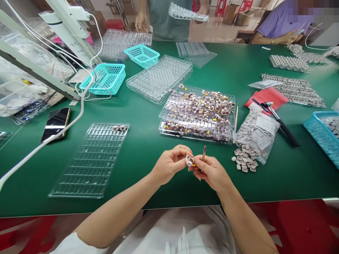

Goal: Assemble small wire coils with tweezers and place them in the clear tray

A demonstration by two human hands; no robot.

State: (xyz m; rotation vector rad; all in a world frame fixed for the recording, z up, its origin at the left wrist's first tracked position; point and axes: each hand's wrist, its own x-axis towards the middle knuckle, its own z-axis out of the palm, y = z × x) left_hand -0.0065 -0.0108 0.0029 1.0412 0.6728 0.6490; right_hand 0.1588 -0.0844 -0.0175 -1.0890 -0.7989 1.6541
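One curvy white shell (188, 161) is pinched in the left hand (171, 163); some skinny, pointy tool (204, 153) is clamped in the right hand (213, 172).

Your broad flat tabletop (143, 151) is plain dark green. The small rounded shell (188, 161) you hold is white, with brown and yellow showing — and white, dark red and yellow speckle the small curled parts (202, 104) heaped ahead of you. On your left, the ribbed rectangular plastic tray (90, 165) is clear, striped crosswise; the latticed rectangular plastic basket (116, 83) beyond it is turquoise.
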